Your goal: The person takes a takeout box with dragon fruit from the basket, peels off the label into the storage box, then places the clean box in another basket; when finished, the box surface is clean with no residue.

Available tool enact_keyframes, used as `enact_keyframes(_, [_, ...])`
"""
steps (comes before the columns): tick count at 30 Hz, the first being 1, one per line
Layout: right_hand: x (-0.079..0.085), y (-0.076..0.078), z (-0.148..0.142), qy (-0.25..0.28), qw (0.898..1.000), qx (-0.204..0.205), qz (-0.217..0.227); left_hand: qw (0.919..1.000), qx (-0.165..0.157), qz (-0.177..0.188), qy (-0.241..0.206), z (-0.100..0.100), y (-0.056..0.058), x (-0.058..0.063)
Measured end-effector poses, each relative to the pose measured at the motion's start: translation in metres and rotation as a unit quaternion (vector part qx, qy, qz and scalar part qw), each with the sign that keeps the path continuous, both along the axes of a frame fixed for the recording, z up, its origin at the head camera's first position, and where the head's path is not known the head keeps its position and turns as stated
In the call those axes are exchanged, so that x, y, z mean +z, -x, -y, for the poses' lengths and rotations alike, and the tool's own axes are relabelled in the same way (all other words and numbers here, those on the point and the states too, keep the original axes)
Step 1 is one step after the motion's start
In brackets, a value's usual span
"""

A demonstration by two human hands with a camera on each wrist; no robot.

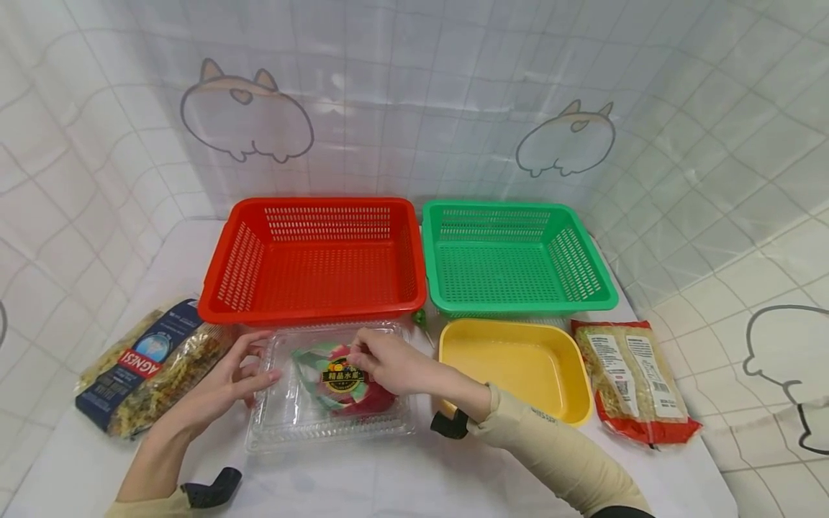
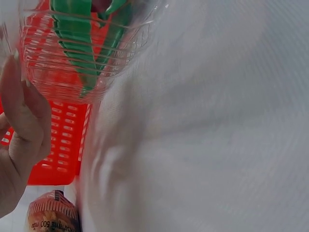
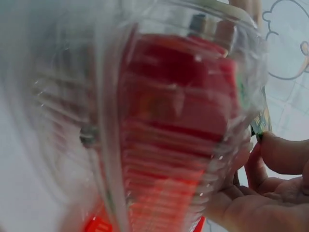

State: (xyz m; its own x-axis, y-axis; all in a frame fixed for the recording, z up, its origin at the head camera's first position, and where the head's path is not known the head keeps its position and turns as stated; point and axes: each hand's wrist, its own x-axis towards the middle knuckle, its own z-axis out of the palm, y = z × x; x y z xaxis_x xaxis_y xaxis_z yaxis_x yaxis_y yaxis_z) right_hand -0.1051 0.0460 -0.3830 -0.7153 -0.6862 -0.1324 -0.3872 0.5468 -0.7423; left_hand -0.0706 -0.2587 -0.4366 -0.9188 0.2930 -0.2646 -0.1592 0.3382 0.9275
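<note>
A clear plastic clamshell box [image 1: 278,424] lies on the white table with a dragon fruit [image 1: 382,398], red with green scales, inside. On its lid is a black and gold label [image 1: 342,375]. My right hand [image 1: 382,362] is over the lid and pinches the label's edge between thumb and finger; the right wrist view shows this label edge [image 3: 263,121] side on. At the box's left edge is my left hand [image 1: 236,378], its thumb by the lid and its fingers loosely bent along the side. Up close, the left fingers [image 2: 29,121] appear beside the ribbed wall.
Behind the box stand a red basket [image 1: 330,277] and a green basket [image 1: 499,273]. A yellow bin [image 1: 518,360] is to the right. Bagged pasta [image 1: 155,367] lies at far left, another red-edged food bag [image 1: 631,381] at far right. A small green item [image 1: 419,318] sits between the baskets.
</note>
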Motion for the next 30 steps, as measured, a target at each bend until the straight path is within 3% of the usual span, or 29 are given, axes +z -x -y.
enact_keyframes(15, [0.008,0.014,-0.049,0.107,0.994,-0.034,0.011,1.0,0.006,0.004,0.005,0.002,-0.005,0.004])
enact_keyframes(23, [0.002,0.033,-0.094,0.077,0.994,-0.075,0.029,0.9997,0.014,0.015,0.012,0.003,-0.005,0.005])
enact_keyframes(30, [-0.01,0.04,-0.122,0.05,0.994,-0.092,0.028,0.9996,0.017,0.017,0.018,0.0,-0.004,0.007])
